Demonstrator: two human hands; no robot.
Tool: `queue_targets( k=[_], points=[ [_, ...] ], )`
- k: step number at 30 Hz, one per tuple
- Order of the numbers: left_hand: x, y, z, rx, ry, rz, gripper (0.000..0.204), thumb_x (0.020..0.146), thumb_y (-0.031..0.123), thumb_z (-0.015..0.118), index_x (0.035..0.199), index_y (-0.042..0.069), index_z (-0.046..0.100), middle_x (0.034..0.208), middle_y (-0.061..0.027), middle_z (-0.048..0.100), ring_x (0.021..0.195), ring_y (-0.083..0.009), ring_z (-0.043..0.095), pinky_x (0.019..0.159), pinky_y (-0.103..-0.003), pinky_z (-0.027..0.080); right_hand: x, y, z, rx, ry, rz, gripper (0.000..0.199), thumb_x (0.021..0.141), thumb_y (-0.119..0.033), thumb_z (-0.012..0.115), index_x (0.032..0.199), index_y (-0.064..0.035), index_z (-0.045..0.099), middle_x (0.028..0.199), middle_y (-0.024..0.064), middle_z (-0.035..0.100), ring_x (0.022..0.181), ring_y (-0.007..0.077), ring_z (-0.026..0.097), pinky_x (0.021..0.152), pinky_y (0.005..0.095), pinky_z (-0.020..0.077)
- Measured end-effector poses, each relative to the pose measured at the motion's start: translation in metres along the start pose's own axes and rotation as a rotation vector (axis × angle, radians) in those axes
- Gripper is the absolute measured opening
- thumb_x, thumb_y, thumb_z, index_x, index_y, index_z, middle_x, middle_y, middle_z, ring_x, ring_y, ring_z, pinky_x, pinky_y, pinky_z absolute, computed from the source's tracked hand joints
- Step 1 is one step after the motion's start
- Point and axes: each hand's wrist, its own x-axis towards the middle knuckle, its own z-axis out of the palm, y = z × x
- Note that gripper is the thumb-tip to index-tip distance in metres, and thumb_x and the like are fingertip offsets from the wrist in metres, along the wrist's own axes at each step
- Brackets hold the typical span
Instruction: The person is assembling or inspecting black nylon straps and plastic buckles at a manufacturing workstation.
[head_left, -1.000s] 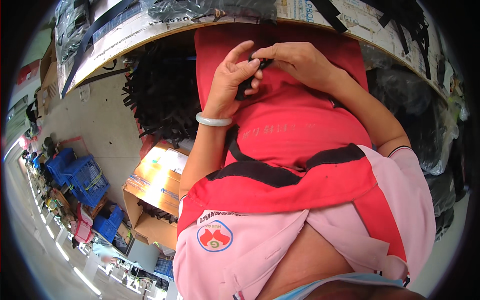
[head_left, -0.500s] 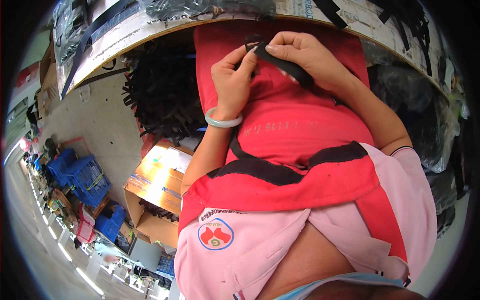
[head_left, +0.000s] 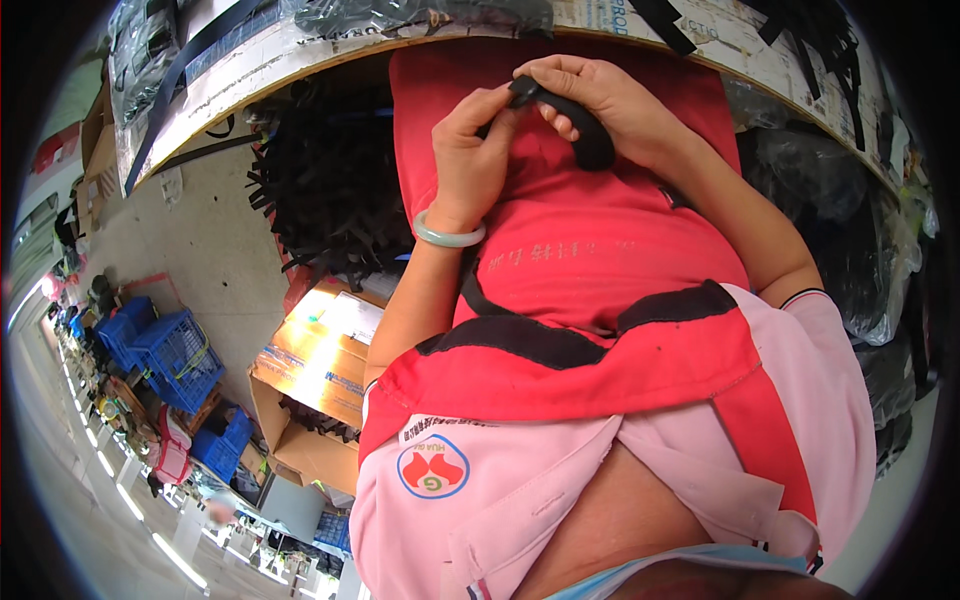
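Note:
A black fabric strap point(head_left: 592, 137) hangs in a bend from my two hands, held over the red apron point(head_left: 600, 240) on my lap. At its far end, a small dark piece, perhaps a buckle point(head_left: 522, 92), lies between my fingertips; its exact form is unclear. My left hand point(head_left: 472, 150), below a pale bangle point(head_left: 448, 232), pinches this end between thumb and fingers. The fingers of my right hand point(head_left: 610, 105) are curled round the strap close beside it. Both hands nearly touch at the fingertips.
A table edge point(head_left: 340, 52) runs across the top, with plastic-wrapped goods and black straps point(head_left: 815, 50) on it. Below it at left hangs a heap of black strips point(head_left: 325, 180). An open cardboard box point(head_left: 315, 365) stands at my left; blue crates point(head_left: 180, 360) lie farther off. Black bags point(head_left: 810, 190) are at right.
My right hand has turned and curled round the strap, which now bends downward more. Both hands have come closer together at the strap's end.

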Motion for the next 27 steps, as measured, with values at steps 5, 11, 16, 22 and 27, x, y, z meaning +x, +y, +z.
queue_targets(
  k=[5, 11, 16, 22, 27],
  points=[
    [0.005, 0.009, -0.012, -1.015, -0.087, -0.747, 0.026, 0.093, 0.017, 0.060, 0.110, -0.004, 0.062, 0.088, -0.0094, 0.065, 0.061, -0.0086, 0.052, 0.048, -0.020, 0.040, -0.002, -0.006, 0.000, -0.186, 0.023, -0.105, 0.024, 0.091, -0.021, 0.064, 0.106, -0.0024, 0.061, 0.087, 0.0040, 0.067, 0.070, 0.0069, 0.061, 0.064, 0.0193, 0.0505],
    [0.006, 0.002, -0.002, -1.005, -0.033, -0.814, 0.024, 0.093, 0.019, 0.061, 0.098, -0.004, 0.063, 0.078, -0.0091, 0.062, 0.059, -0.0101, 0.052, 0.046, -0.021, 0.039, 0.001, 0.007, -0.005, -0.326, -0.036, -0.246, 0.021, 0.091, -0.012, 0.063, 0.110, -0.0036, 0.060, 0.101, 0.0024, 0.060, 0.094, 0.0099, 0.058, 0.088, 0.0224, 0.0450],
    [0.001, 0.008, 0.006, -0.652, 0.083, -0.596, 0.023, 0.091, 0.019, 0.065, 0.094, -0.003, 0.067, 0.067, -0.0076, 0.064, 0.050, -0.0088, 0.053, 0.045, -0.021, 0.039, -0.002, 0.009, -0.002, -0.557, 0.075, -0.757, 0.011, 0.090, -0.011, 0.064, 0.098, -0.0044, 0.066, 0.088, 0.0001, 0.063, 0.077, 0.0065, 0.059, 0.070, 0.0200, 0.0477],
    [0.008, 0.020, 0.007, -0.470, 0.086, -0.412, 0.020, 0.090, 0.015, 0.066, 0.097, -0.004, 0.069, 0.072, -0.0070, 0.067, 0.053, -0.0074, 0.056, 0.046, -0.019, 0.040, -0.019, -0.016, 0.010, -0.485, 0.095, -0.457, 0.012, 0.093, -0.011, 0.060, 0.099, -0.0026, 0.065, 0.077, -0.0011, 0.060, 0.055, 0.0041, 0.054, 0.048, 0.0175, 0.0416],
    [0.003, 0.017, 0.007, -0.401, 0.077, -0.360, 0.020, 0.090, 0.013, 0.066, 0.099, -0.004, 0.069, 0.073, -0.0052, 0.067, 0.055, -0.0066, 0.056, 0.047, -0.018, 0.041, -0.034, -0.023, 0.015, -0.570, 0.135, -0.239, 0.016, 0.091, -0.016, 0.062, 0.096, -0.0009, 0.064, 0.071, -0.0007, 0.059, 0.052, 0.0045, 0.053, 0.047, 0.0177, 0.0426]
  ],
)
